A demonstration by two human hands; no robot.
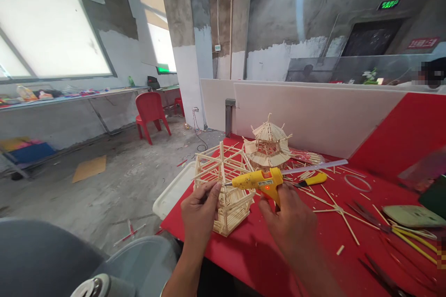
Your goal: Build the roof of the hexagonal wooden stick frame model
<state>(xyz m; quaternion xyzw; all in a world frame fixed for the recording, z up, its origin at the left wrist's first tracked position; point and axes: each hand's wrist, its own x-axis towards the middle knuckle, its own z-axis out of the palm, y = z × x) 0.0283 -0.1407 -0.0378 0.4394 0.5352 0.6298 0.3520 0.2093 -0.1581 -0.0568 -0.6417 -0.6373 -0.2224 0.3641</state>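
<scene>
My right hand (292, 222) is wrapped round the grip of a yellow hot glue gun (259, 178), with a small red light lit on its body. A long translucent glue stick (313, 166) sticks out of its back. The nozzle points left, at the fingertips of my left hand (200, 206). Those fingers are pinched together in front of an open frame of thin wooden sticks (237, 211); what they hold is too small to make out. Behind the gun stands a tiered stick pavilion (270, 134) with a pointed roof.
On the red table (240, 260) lie a yellow utility knife (315, 179), crossed sticks (337, 209), yellow-handled scissors (400, 232) and a dark pair of scissors (383, 278). A white tray (167, 199) sits at the table's left edge. White panels (296, 111) stand behind it.
</scene>
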